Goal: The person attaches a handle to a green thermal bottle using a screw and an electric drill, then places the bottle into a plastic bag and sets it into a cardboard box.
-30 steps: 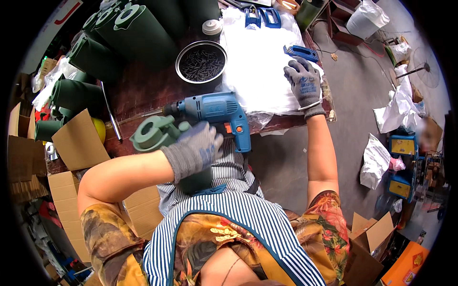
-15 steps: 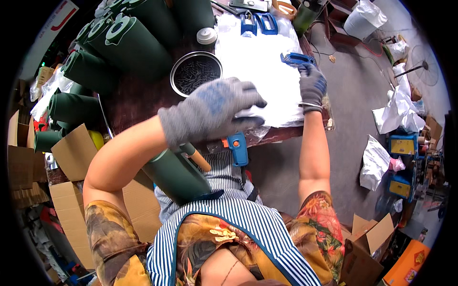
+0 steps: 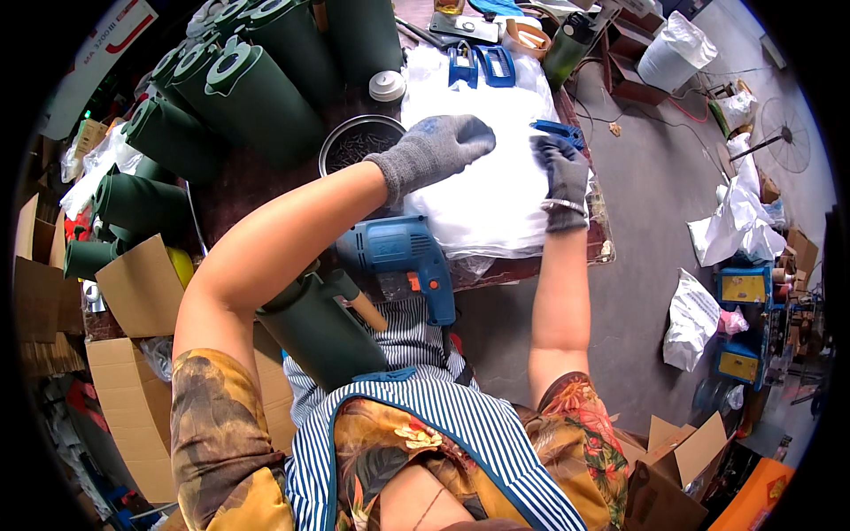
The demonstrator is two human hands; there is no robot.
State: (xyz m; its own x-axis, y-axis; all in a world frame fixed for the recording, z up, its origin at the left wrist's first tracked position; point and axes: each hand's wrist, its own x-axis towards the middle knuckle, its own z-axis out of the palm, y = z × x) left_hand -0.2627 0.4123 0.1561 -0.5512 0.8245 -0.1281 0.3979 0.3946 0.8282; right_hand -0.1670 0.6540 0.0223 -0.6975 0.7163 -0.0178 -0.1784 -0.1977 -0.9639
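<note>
My left hand, in a grey glove, is closed above a white plastic sheet pile; whatever its fingers pinch is hidden. At the pile's right side my gloved right hand grips a blue plastic piece, slightly blurred. Below my left forearm a blue power drill lies at the table's near edge, its handle toward me. On my lap rests a dark green jug with a tan handle. A bowl of dark screws is partly covered by my left wrist.
Several dark green jugs stand on the table at left. Two blue plastic frames lie at the sheets' far end, near a white round lid. An open cardboard box is at lower left, a fan at right.
My left hand has moved forward over the white sheets and its fingers have closed. More of the drill shows. My right hand keeps the blue piece, now tilted differently. The view has shifted slightly.
</note>
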